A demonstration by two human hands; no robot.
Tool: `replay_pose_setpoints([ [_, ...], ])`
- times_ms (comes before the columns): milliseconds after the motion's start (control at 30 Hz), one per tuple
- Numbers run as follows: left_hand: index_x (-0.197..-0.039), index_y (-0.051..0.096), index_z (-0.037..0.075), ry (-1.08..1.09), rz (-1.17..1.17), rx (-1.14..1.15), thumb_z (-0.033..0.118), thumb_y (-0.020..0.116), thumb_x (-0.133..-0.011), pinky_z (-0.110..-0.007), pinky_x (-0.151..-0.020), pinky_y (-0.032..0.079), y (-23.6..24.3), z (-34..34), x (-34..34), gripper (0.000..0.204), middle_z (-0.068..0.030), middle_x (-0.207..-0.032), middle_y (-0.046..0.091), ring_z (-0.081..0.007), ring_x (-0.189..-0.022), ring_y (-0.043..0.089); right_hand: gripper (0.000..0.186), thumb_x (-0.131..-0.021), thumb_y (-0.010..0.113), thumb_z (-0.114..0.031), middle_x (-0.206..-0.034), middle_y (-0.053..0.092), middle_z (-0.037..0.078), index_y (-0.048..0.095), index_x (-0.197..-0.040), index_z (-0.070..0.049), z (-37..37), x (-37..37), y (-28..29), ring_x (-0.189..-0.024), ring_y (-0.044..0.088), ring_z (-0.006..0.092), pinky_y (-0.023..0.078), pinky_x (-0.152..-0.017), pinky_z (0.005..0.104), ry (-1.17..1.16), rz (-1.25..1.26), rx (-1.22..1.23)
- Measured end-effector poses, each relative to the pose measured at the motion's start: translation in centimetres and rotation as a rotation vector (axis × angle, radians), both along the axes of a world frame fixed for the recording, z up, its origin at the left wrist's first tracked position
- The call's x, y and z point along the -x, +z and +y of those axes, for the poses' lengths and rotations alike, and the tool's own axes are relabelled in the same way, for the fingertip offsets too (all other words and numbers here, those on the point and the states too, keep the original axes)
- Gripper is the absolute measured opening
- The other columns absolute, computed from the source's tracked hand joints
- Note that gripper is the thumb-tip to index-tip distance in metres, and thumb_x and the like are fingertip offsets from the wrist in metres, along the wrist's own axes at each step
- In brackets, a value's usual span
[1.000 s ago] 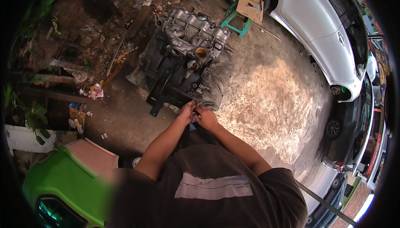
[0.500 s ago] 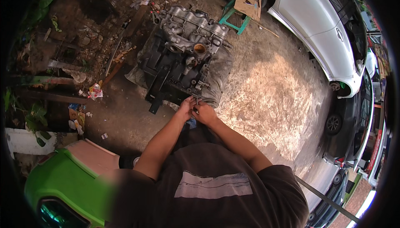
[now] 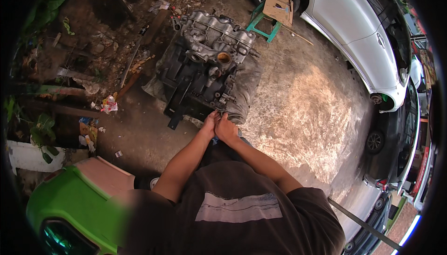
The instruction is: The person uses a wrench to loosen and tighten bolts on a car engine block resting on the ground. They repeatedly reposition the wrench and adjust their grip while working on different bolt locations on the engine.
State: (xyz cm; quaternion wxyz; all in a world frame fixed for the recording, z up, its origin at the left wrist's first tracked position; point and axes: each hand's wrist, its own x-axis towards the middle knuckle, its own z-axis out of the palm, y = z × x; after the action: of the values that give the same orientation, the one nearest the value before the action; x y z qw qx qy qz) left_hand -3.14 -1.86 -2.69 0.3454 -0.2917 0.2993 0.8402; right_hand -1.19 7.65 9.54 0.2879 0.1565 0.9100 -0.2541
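Note:
A removed engine (image 3: 195, 82), with a silver ribbed top cover (image 3: 219, 29) and dark lower body, rests on a grey crumpled sheet (image 3: 249, 85) in front of me. A long black bracket (image 3: 177, 101) lies along its near left side. My left hand (image 3: 209, 124) and my right hand (image 3: 226, 128) are close together at the engine's near right corner, fingers closed around a small part there. I cannot make out that part, as my fingers hide most of it.
A green stool (image 3: 260, 30) with cardboard (image 3: 279, 6) stands by a silver car (image 3: 349, 27) at upper right. A dark car (image 3: 386, 129) stands at right. Litter (image 3: 109, 103) and dirt lie left. A green body panel (image 3: 79, 199) is at lower left, a bar (image 3: 363, 222) at lower right.
My hands stay at the same corner of the engine. My right hand's fingers have shifted slightly and now reach more upward toward it. The whole view moves slightly.

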Motion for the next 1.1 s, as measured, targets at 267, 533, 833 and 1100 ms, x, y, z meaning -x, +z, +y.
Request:
replay_pose_setpoints([
  [267, -0.121, 0.061, 0.009, 0.011, 0.000, 0.117, 0.033, 0.050, -0.100, -0.035, -0.100, 0.046, 1.6, 0.4, -0.4, 0.033, -0.0040, -0.121, 0.066, -0.0187, -0.111, 0.062, 0.054, -0.098, 0.040, -0.035, -0.109, 0.068, 0.030, 0.051, -0.128, 0.008, 0.5, 1.1, -3.0, -0.103, 0.067, 0.0444, 0.053, -0.090, 0.0509, 0.011, -0.037, 0.055],
  [533, -0.121, 0.061, 0.010, 0.055, -0.041, 0.320, 0.037, 0.054, -0.097, -0.036, -0.100, 0.043, 1.1, 1.9, -0.8, 0.036, -0.0038, -0.125, 0.064, -0.0192, -0.116, 0.058, 0.040, -0.093, 0.052, -0.028, -0.102, 0.069, 0.028, 0.055, -0.125, -0.004, 4.1, -0.2, -4.9, -0.097, 0.068, 0.0436, 0.054, -0.085, 0.0536, 0.206, 0.087, 0.113],
  [833, -0.097, 0.067, 0.005, 0.254, -0.126, 0.540, 0.022, 0.069, -0.095, -0.032, -0.070, 0.051, 2.3, 4.3, -0.2, 0.017, -0.0029, -0.087, 0.065, -0.0150, -0.077, 0.060, 0.042, -0.094, 0.051, -0.029, -0.107, 0.068, 0.028, 0.046, -0.129, -0.004, 5.6, 0.8, -4.4, -0.100, 0.067, 0.0442, 0.053, -0.087, 0.0537, 0.250, -0.063, 0.216],
  [1100, -0.092, 0.064, -0.002, 0.196, -0.137, 0.804, 0.019, 0.072, -0.092, -0.035, -0.066, 0.051, 3.9, 4.4, 0.6, 0.022, -0.0072, -0.086, 0.066, -0.0169, -0.076, 0.059, 0.042, -0.095, 0.053, -0.028, -0.123, 0.064, 0.026, 0.048, -0.126, 0.000, 4.4, 3.4, -4.1, -0.113, 0.064, 0.0395, 0.052, -0.093, 0.0474, 0.418, -0.305, 0.202],
])
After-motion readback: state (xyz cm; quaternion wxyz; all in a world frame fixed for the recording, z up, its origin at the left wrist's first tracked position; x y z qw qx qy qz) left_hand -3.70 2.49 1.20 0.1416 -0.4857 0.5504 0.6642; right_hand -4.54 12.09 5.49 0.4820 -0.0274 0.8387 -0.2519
